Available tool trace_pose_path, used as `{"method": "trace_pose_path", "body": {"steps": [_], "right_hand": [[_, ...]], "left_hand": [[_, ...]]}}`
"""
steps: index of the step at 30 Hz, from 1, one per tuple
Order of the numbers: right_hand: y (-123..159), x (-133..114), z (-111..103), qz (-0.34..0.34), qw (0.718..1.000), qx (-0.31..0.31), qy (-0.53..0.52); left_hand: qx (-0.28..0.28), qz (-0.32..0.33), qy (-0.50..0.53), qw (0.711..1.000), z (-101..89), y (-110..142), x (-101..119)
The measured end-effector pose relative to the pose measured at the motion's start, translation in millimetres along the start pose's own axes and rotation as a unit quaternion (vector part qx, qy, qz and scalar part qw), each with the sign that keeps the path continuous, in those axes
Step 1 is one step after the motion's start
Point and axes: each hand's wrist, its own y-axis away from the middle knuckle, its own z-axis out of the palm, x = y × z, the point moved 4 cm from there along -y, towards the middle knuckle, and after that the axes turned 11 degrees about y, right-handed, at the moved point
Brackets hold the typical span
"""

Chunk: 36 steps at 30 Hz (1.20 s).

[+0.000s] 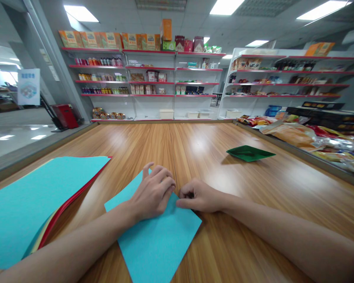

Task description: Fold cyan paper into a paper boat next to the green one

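A sheet of light-blue paper [162,243] lies askew on the table in front of me, one corner toward me. My left hand [155,192] rests on its upper part with bent fingers, the thumb and fingertips drawn together near the sheet's right edge. Close beside it, my right hand [202,195] is curled, its thumb and index finger at that same edge. The paper between the fingertips is partly hidden. Farther right on the wooden table sits a green folded-paper piece [250,153], shaped like a shallow boat.
At the left lies a stack of coloured paper [47,196], blue on top, with red and cream edges. A raised rim borders the wooden table [135,141]. Packaged snacks [295,135] are piled beyond the right rim. Stocked shelves [150,68] stand behind.
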Motion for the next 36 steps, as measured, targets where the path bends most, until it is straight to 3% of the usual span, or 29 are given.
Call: {"method": "trace_pose_path", "body": {"steps": [2, 5, 8, 10, 13, 16, 18, 22, 26, 31, 36], "right_hand": [[-2, 5, -2, 0.031, 0.998, 0.052, -0.023], [-4, 18, -10, 0.104, 0.978, 0.178, -0.045], [-2, 28, -15, 0.149, 0.953, 0.255, -0.072], [-2, 31, -15, 0.159, 0.947, 0.261, -0.096], [-1, 31, -12, 0.159, 0.95, 0.241, -0.116], [-1, 26, -11, 0.149, 0.958, 0.219, -0.11], [0, 24, -11, 0.143, 0.962, 0.206, -0.104], [-1, 26, -10, 0.144, 0.965, 0.197, -0.095], [-1, 34, -9, 0.166, 0.956, 0.211, -0.119], [-2, 43, -7, 0.182, 0.932, 0.242, -0.201], [0, 48, -7, 0.188, 0.89, 0.3, -0.288]], "left_hand": [[0.088, -0.054, -0.03, 0.994, -6.5, 0, -5], [0.215, -0.151, -0.055, 0.963, -13.9, 5, -20], [0.28, -0.222, 0.026, 0.934, -12.9, 9, -46], [0.272, -0.292, 0.15, 0.905, -6.5, 11, -67], [0.232, -0.378, 0.354, 0.824, 6.1, 14, -89], [0.226, -0.388, 0.487, 0.749, 12.0, 16, -96], [0.228, -0.38, 0.526, 0.726, 12.8, 17, -96], [0.213, -0.365, 0.551, 0.72, 13.0, 16, -91], [0.16, -0.341, 0.581, 0.721, 14.8, 13, -83], [0.124, -0.326, 0.592, 0.726, 14.9, 11, -75], [0.097, -0.322, 0.585, 0.738, 15.3, 11, -73]]}}
